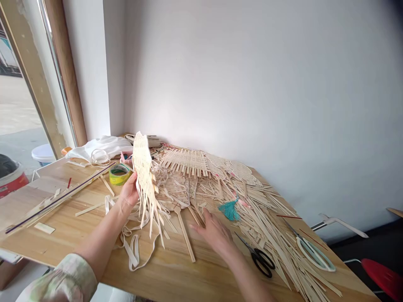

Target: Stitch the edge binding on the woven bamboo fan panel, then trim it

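Observation:
My left hand [129, 191] grips a woven panel of pale strips [143, 161] by its edge. The panel stands nearly edge-on to me, with loose strip ends hanging at its bottom. My right hand [215, 230] is low over the table, thumb and fingers apart, beside thin wooden sticks [195, 214]; whether its fingertips touch them I cannot tell. Left of it lies a woven fan [171, 191] with a wooden handle [185, 237]. White cloth tape [134, 251] trails below the raised panel. Another woven panel [185, 161] with fringed ends lies behind.
Black scissors [262, 262] and pale-green-handled scissors [316, 253] lie to the right, near many loose strips [277, 228]. A teal tassel [230, 209] sits mid-table. Left are a yellow tape roll [119, 178], white cloth [100, 147] and a long dark-edged strip [59, 199]. A wall borders the back.

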Tool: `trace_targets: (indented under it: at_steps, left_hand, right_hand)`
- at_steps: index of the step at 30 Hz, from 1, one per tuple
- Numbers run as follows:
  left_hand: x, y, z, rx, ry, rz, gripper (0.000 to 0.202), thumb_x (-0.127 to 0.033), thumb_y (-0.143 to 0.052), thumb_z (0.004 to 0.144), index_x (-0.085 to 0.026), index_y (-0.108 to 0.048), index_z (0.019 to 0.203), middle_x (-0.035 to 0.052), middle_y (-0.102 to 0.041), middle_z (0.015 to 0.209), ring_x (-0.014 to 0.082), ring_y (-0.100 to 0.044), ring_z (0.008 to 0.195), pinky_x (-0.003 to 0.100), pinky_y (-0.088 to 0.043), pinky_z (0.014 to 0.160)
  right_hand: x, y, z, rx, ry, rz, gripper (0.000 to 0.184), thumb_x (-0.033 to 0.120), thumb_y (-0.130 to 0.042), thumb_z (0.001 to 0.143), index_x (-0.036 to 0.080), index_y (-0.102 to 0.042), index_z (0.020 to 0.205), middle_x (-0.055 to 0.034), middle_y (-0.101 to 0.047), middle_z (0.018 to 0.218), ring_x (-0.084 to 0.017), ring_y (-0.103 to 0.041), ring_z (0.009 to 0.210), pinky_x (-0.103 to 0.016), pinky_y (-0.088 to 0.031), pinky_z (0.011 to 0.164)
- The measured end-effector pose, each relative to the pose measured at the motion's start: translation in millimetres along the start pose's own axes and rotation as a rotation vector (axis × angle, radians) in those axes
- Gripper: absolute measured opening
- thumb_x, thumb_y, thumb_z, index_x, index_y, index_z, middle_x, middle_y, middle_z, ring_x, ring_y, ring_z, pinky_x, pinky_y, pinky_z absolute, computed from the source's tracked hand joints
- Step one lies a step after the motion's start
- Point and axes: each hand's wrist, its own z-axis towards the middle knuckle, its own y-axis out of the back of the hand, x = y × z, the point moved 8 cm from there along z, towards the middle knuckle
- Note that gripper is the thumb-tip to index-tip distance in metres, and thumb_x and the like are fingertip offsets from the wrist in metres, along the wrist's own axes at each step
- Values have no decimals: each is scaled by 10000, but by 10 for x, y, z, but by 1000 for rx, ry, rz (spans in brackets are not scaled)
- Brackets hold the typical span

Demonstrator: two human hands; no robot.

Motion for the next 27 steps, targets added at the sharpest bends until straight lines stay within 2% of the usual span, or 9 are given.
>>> trace_targets:
  at_steps: [4,8,9,13,15,17,23,27]
  left_hand:
    - [-36,73,22,-30,-69,8,181,-110,-414,845,-133,-585,790,12,-629,583,125,-597,477,223,-537,507]
    - [-38,131,58,-43,-82,20,205,-98,-396,852,-121,-591,789,21,-643,595,127,-599,475,233,-541,541]
    - [-40,140,66,-45,-83,20,209,-97,-395,852,-120,-593,791,25,-648,606,129,-603,484,238,-544,557]
    - [-80,143,74,-46,-90,1,218,-106,-388,860,-118,-595,794,34,-657,634,128,-612,511,233,-537,565]
    - [-112,123,61,-41,-90,-19,216,-117,-392,861,-121,-594,786,30,-646,615,127,-604,503,230,-529,543]
    - [-142,91,43,-31,-87,-41,229,-126,-393,860,-125,-589,741,17,-618,564,121,-587,482,228,-523,529]
    - [-152,-3,16,13,-70,-83,380,-154,-337,876,-139,-517,542,-4,-520,449,85,-509,397,193,-496,495]
    - [-94,25,27,-2,-47,-74,362,-160,-353,877,-137,-536,565,3,-544,470,91,-527,418,196,-502,515]
  right_hand:
    - [177,30,-26,-56,53,-36,370,351,-448,806,181,-525,1125,-134,-556,1112,-295,-512,1037,-389,-422,789]
    - [345,-135,-63,-39,97,-26,461,468,-476,764,190,-506,1132,-126,-524,1172,-293,-514,1039,-384,-431,780]
    - [368,-161,-67,-44,99,-33,466,457,-485,758,183,-501,1134,-134,-520,1174,-296,-515,1037,-384,-433,769]
    - [316,-115,-23,-48,75,-68,280,242,-483,757,177,-550,1021,-124,-607,963,-255,-591,852,-330,-426,651]
    - [227,-1,9,-57,71,-78,227,153,-459,755,186,-574,948,-95,-622,881,-216,-599,769,-290,-401,610]
    - [129,153,22,-98,75,-88,223,107,-419,777,190,-582,906,-80,-616,887,-184,-587,762,-260,-376,602]
    - [-37,586,-54,-236,60,-110,227,146,-348,862,186,-566,906,-54,-615,829,-162,-544,720,-240,-314,566]
    - [-39,919,-77,-248,48,-181,207,140,-397,834,197,-594,805,-33,-609,726,-148,-508,621,-239,-268,522]
